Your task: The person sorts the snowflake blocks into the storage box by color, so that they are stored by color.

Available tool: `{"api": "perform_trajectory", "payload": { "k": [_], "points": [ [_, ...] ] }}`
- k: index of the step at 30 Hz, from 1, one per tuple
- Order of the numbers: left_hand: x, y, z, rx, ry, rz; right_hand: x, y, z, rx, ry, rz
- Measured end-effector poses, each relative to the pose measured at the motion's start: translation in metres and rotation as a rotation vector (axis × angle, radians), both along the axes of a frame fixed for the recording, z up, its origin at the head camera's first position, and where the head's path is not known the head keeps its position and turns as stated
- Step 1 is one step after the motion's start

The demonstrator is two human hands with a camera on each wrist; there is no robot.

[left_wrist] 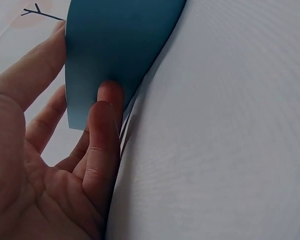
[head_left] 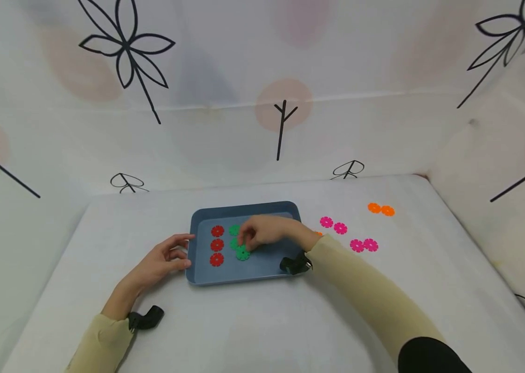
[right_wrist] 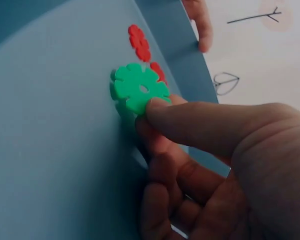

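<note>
With twelve o'clock pointing away from the person, a blue-gray tray (head_left: 267, 273) sits on the white table (head_left: 244, 331). The right hand (head_left: 264, 230) comes in over it from four o'clock. Its grip is nearly closed, with the thumb and a finger pinching the edge of a green flower disc (right_wrist: 132, 80) near the middle of the tray. I can't tell if that disc touches the tray's floor. More green flower discs (head_left: 234, 230) lie close by it, toward eleven o'clock. Three red flower discs (head_left: 217, 245) make a line near the tray's nine o'clock side. There the left hand (head_left: 162, 261) rests against the outside wall, its grip loose and wide, thumb and fingers apart. Out on the table, two pairs of pink flower discs (head_left: 340, 228) lie around three o'clock. A pair of orange flower discs (head_left: 388, 211) lies farther off, between two and three o'clock.
</note>
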State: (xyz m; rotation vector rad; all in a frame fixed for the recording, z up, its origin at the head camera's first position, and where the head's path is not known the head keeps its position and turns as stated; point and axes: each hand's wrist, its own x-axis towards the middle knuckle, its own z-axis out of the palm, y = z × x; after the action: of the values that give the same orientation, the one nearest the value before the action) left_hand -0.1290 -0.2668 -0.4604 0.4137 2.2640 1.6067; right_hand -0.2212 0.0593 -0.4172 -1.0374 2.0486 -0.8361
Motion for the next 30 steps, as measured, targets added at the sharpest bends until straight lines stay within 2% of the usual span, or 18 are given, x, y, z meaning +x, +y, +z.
{"api": "perform_trajectory", "payload": {
  "k": [7, 12, 30],
  "points": [
    [0.001, -0.001, 0.003, 0.008, -0.008, 0.002, 0.006, -0.006, -0.001, -0.045, -0.036, -0.018],
    [0.001, -0.001, 0.005, 0.004, 0.002, -0.001, 0.009, -0.008, -0.004, -0.045, -0.029, -0.069],
    [-0.001, 0.002, 0.0, 0.012, 0.006, -0.004, 0.011, -0.004, -0.008, -0.047, -0.053, -0.134]
  ]
}}
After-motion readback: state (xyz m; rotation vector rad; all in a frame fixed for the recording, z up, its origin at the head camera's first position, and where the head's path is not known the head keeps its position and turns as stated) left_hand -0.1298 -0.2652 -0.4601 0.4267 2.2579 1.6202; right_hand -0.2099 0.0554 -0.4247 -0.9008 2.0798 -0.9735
